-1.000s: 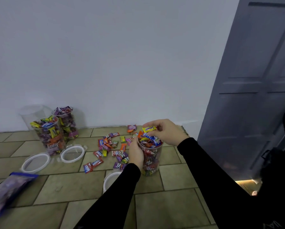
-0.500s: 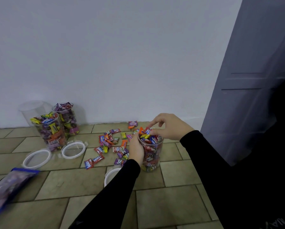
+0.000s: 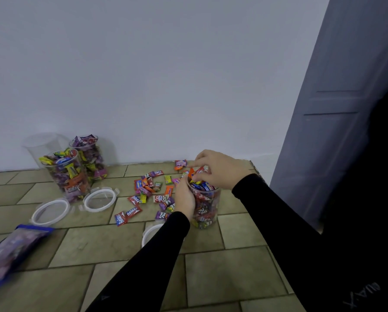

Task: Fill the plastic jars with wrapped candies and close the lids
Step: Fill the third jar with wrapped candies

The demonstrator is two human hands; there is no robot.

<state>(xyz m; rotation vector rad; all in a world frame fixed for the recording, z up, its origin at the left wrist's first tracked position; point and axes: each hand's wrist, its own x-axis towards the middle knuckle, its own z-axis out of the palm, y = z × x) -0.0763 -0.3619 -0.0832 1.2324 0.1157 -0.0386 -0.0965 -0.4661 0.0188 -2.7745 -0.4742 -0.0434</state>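
Filling stage: one clear plastic jar is being topped up on the tiled floor; judging by the heaped sweets, it is nearly ready for its lid.
Purple candy bag [image 3: 12, 248]: lies flat at the far left, blurred, probably the supply set aside within reach.
Loose white-rimmed lids [image 3: 51, 211]: two lie flat on the floor just in front of the filled jars, likely waiting until packing is done.
Filled clear jars [image 3: 68, 174]: two stand upright near the wall, heaped with wrapped candies and unlidded; an empty clear jar [image 3: 42, 143] stands behind them.
Scattered wrapped candies [image 3: 152, 190]: spread loose on the tiles between the left jars and the working jar, kept just beside it for quick picking.
Third lid [image 3: 150, 233]: partly hidden under the left sleeve, near the jar.
Left hand [image 3: 185, 199]: fingers curled round the jar's side, steadying it against tipping.
Clear plastic jar [image 3: 207, 206]: upright, centre-right, full to the rim.
Right hand [image 3: 217, 168]: fingers curled over the jar mouth, pinching or pressing the top candies [image 3: 199, 183]; which, I cannot tell.
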